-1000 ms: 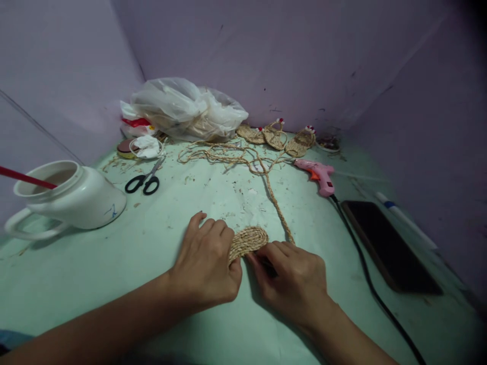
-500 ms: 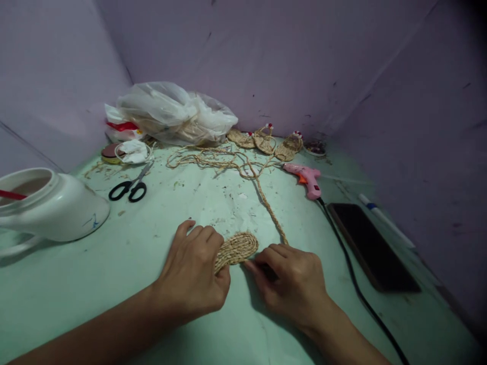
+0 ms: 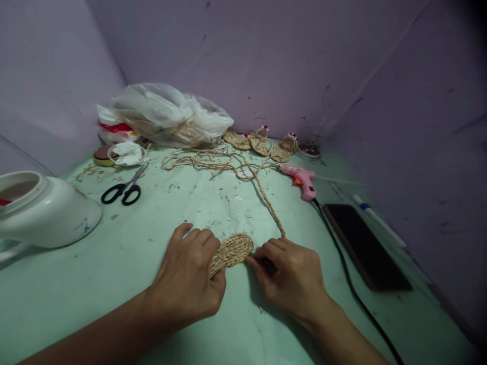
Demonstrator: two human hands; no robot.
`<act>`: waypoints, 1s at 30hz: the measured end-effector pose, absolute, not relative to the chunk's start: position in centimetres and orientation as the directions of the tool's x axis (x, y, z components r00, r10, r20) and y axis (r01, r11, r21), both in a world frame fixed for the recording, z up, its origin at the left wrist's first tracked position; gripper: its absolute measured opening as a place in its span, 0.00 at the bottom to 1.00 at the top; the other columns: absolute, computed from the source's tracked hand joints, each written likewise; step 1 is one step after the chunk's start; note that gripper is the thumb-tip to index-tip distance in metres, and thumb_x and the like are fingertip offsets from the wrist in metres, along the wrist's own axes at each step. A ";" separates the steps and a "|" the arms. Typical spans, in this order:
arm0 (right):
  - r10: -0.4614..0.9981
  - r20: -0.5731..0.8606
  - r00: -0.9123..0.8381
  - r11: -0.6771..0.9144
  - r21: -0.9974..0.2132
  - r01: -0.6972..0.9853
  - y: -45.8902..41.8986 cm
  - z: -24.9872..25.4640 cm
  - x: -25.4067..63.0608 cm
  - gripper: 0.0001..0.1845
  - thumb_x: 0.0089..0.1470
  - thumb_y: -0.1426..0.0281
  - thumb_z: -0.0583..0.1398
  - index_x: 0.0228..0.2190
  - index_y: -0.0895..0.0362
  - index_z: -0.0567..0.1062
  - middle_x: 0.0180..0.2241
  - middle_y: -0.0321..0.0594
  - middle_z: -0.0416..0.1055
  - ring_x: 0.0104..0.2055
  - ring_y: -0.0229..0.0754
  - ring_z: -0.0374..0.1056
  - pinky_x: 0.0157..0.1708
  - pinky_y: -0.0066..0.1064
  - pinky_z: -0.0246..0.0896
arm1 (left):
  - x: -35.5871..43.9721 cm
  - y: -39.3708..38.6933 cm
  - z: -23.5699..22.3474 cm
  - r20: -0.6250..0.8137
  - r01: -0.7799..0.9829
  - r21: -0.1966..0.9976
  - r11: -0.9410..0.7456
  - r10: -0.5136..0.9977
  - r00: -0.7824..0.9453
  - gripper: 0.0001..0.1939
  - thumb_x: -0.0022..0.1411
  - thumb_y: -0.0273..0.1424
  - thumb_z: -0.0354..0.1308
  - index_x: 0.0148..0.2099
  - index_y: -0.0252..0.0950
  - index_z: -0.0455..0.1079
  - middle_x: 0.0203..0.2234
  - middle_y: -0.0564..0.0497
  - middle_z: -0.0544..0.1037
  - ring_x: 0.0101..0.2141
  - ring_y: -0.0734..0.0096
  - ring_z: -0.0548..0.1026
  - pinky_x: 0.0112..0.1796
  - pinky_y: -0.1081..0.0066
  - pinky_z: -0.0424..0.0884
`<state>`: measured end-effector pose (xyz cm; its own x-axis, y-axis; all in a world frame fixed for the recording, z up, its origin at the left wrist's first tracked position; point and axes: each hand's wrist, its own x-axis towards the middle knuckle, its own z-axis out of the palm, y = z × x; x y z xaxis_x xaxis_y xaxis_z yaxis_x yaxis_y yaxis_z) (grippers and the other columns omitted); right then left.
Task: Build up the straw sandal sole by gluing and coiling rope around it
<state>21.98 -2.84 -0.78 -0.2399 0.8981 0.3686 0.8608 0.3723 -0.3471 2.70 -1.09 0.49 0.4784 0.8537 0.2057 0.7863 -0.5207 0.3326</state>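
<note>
My left hand [image 3: 190,271] grips the near-left end of an oval coil of braided straw [image 3: 234,251], thumb below and fingers over it, one finger raised. At the coil's right edge my right hand [image 3: 287,271] is closed in a pinch on the straw braid. From behind that hand the braid [image 3: 268,203] runs back over the table into a loose tangle. My right fingers hide where braid and coil meet.
Pink glue gun [image 3: 302,180], phone [image 3: 367,246] and white pen [image 3: 378,220] lie right. Left are black-handled scissors [image 3: 122,192] and a tipped white mug [image 3: 57,213]. Small straw sandals [image 3: 283,149] and a plastic bag [image 3: 171,116] sit along the back wall on the green table [image 3: 182,203].
The view has shifted, so the table things appear further left. My right hand has moved a little away from my left along the coil's edge. Both hands keep their hold.
</note>
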 end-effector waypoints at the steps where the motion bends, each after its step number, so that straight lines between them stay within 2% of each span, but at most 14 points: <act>1: 0.901 0.368 -0.229 0.362 -0.346 0.866 -2.8 -0.9 21.8 0.10 0.47 0.68 0.60 0.18 0.57 0.72 0.18 0.35 0.69 0.20 0.37 0.63 0.20 0.28 0.45 | 2.7 -1.1 0.5 0.207 0.786 0.334 -0.521 0.854 0.478 0.05 0.48 0.27 0.52 0.31 0.35 0.66 0.27 0.49 0.70 0.32 0.63 0.69 0.50 0.50 0.55; 6: 0.921 0.338 -0.194 0.308 -0.330 0.892 -2.9 -0.4 21.7 0.05 0.46 0.69 0.60 0.22 0.56 0.72 0.22 0.37 0.71 0.25 0.42 0.64 0.22 0.31 0.50 | 2.7 -1.0 0.5 0.169 0.794 0.339 -0.504 0.863 0.476 0.07 0.47 0.28 0.53 0.32 0.34 0.68 0.28 0.49 0.72 0.34 0.62 0.70 0.52 0.51 0.53; 7: 0.914 0.341 -0.218 0.334 -0.334 0.881 -2.9 -0.2 21.8 0.02 0.46 0.70 0.60 0.25 0.56 0.72 0.25 0.38 0.71 0.28 0.43 0.65 0.25 0.32 0.54 | 2.7 -1.0 0.5 0.161 0.800 0.335 -0.497 0.867 0.472 0.08 0.47 0.28 0.53 0.32 0.34 0.68 0.28 0.48 0.72 0.34 0.62 0.70 0.52 0.51 0.53; 9: 0.873 0.382 -0.302 0.437 -0.341 0.832 -2.9 0.3 21.9 0.06 0.45 0.75 0.59 0.30 0.57 0.73 0.32 0.41 0.72 0.35 0.46 0.66 0.38 0.40 0.59 | 2.7 -1.0 0.7 0.145 0.808 0.331 -0.487 0.872 0.467 0.08 0.47 0.28 0.53 0.32 0.33 0.69 0.29 0.48 0.72 0.34 0.61 0.70 0.52 0.51 0.53; 11: 0.812 0.443 -0.381 0.548 -0.351 0.759 -2.8 0.6 21.7 0.10 0.44 0.77 0.58 0.33 0.57 0.72 0.38 0.43 0.71 0.41 0.46 0.65 0.50 0.48 0.52 | 2.7 -0.9 0.8 0.128 0.809 0.331 -0.486 0.872 0.472 0.08 0.47 0.28 0.53 0.32 0.34 0.69 0.29 0.48 0.72 0.34 0.61 0.70 0.53 0.51 0.53; 13: 0.779 0.460 -0.426 0.606 -0.379 0.699 -2.6 0.6 21.1 0.09 0.45 0.76 0.58 0.33 0.57 0.72 0.40 0.44 0.70 0.43 0.46 0.64 0.54 0.50 0.47 | 2.7 -0.9 0.9 0.118 0.803 0.338 -0.490 0.869 0.481 0.09 0.47 0.28 0.53 0.33 0.34 0.69 0.30 0.48 0.73 0.35 0.61 0.70 0.53 0.51 0.52; 16: 0.776 0.391 -0.496 0.630 -0.438 0.642 -2.0 0.2 19.9 0.09 0.43 0.76 0.59 0.32 0.57 0.72 0.40 0.44 0.71 0.43 0.46 0.64 0.52 0.47 0.52 | 2.5 -0.8 0.9 0.115 0.787 0.359 -0.501 0.861 0.496 0.09 0.48 0.28 0.53 0.34 0.34 0.69 0.31 0.47 0.73 0.36 0.60 0.70 0.53 0.51 0.52; 20: 0.794 0.322 -0.516 0.602 -0.533 0.594 -1.5 -0.3 19.1 0.09 0.42 0.78 0.58 0.29 0.58 0.73 0.36 0.43 0.73 0.38 0.43 0.66 0.38 0.36 0.63 | 2.0 -0.5 0.8 0.121 0.748 0.392 -0.535 0.836 0.535 0.10 0.48 0.28 0.53 0.35 0.35 0.69 0.32 0.47 0.73 0.37 0.61 0.70 0.52 0.52 0.54; 24: 0.815 0.325 -0.480 0.575 -0.560 0.597 -1.5 -0.4 19.0 0.08 0.42 0.78 0.59 0.27 0.57 0.76 0.35 0.41 0.74 0.36 0.43 0.66 0.35 0.34 0.63 | 1.8 -0.4 0.7 0.152 0.727 0.426 -0.539 0.835 0.530 0.10 0.48 0.27 0.53 0.36 0.36 0.70 0.31 0.48 0.74 0.36 0.62 0.71 0.51 0.52 0.55; 30: 0.839 0.336 -0.428 0.543 -0.570 0.617 -1.6 -0.5 18.4 0.07 0.41 0.79 0.58 0.22 0.57 0.75 0.31 0.40 0.74 0.34 0.42 0.66 0.34 0.33 0.62 | 2.1 -0.6 0.7 0.199 0.705 0.421 -0.571 0.816 0.543 0.05 0.48 0.26 0.53 0.28 0.36 0.69 0.27 0.50 0.72 0.33 0.65 0.70 0.52 0.53 0.55</act>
<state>18.36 -1.56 -0.46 -0.4282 0.8389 0.3358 0.6168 0.5430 -0.5698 2.08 -0.60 0.66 0.5425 0.8162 0.1988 0.7049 -0.5710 0.4207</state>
